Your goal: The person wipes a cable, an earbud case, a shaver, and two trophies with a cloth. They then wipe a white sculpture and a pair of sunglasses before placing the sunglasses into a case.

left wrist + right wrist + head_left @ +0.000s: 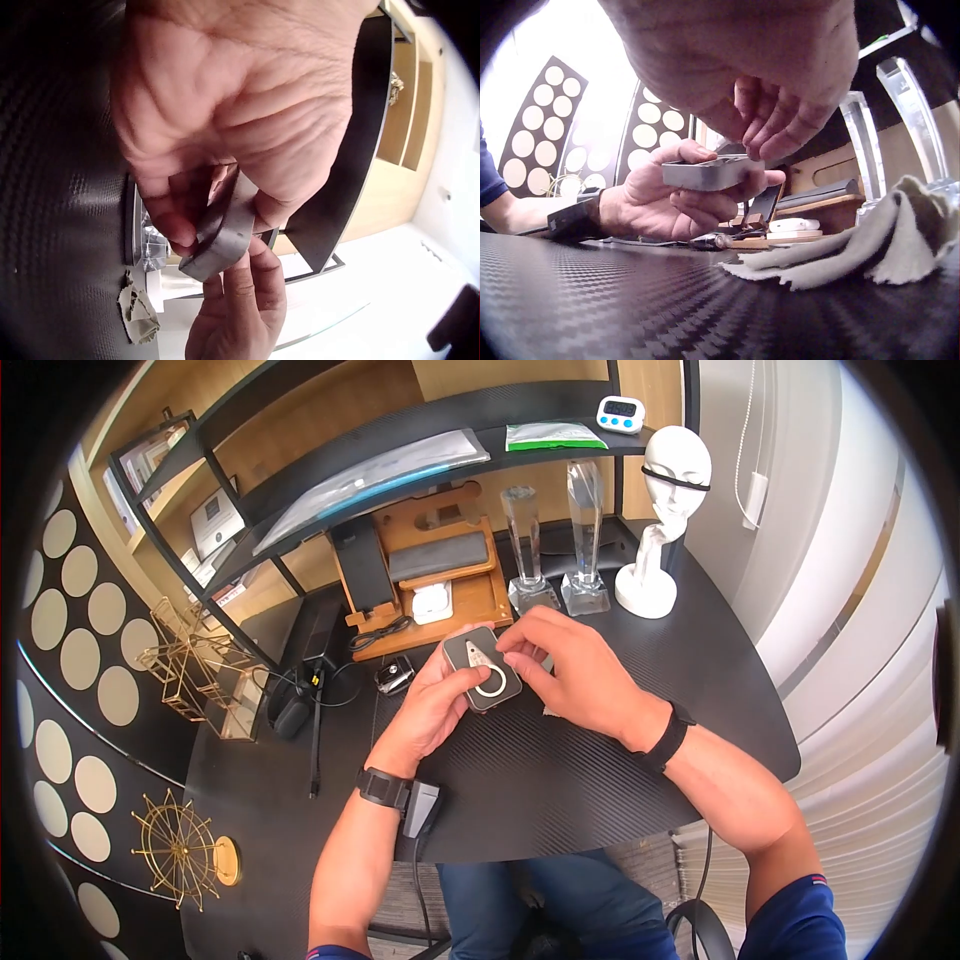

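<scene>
My left hand (428, 710) holds a small, flat metal case (705, 175) with rounded corners, raised over the black desk. In the head view its dark face shows a white ring and a pale, speckled triangular piece (477, 654). The left thumb lies across that face at the ring; the other fingers wrap underneath. My right hand (575, 665) has bent fingers, thumb and forefinger close together right at the case's upper right edge. I cannot tell whether they pinch anything. A crumpled grey-green cloth (900, 240) lies on the desk below the right hand.
Behind the hands stand a wooden organizer (480, 595) with a white earbud case (432, 602), two crystal trophies (586, 540) and a white head stand (652, 575). A small black device (394, 674) lies left of the case. Gold ornaments (180, 850) stand farther left. A black shelf (400, 420) spans above.
</scene>
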Demonstrator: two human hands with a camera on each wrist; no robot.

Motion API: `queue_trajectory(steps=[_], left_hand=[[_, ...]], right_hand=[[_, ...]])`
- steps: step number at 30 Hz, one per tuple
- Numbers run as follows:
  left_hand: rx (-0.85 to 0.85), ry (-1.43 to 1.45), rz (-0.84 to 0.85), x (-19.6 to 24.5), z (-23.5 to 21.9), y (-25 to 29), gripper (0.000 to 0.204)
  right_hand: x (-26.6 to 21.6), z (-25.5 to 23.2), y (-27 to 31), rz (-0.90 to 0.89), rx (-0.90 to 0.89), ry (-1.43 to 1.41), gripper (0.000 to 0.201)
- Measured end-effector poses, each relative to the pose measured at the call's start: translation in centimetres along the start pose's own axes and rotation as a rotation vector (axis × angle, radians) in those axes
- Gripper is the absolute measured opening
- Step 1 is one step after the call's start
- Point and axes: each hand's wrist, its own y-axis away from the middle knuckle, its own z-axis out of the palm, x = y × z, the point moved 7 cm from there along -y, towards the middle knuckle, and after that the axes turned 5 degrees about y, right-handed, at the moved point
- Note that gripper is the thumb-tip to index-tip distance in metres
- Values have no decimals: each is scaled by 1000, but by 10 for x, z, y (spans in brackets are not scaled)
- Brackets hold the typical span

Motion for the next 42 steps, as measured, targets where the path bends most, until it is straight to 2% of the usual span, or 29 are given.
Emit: queue_trajectory(steps=[2,4,7,9,12,30,37,42], left_hand=[[5,8,18,-2,-3,-2,61],[10,16,35,-2,-4,-3,61],[22,-13,55,-2,-5,-4,63],[6,-55,124,-2,-8,-5,64],[-24,-89,132,1,-4,-5,63],[31,-201,86,4,-3,-1,43],[50,-198,94,1,-7,-3,42],[20,-50,31,-2,-4,-4,35]], right_hand=[[0,-1,-1,29,-6,11,17],[8,4,1,177,-70,-22,21],[15,6,2,222,-82,-17,24],[15,6,2,207,-71,-3,24],[16,6,2,212,-75,-3,25],[15,7,3,172,-92,-7,25],[16,10,3,228,-148,-110,27],[18,13,3,225,-139,-81,30]])
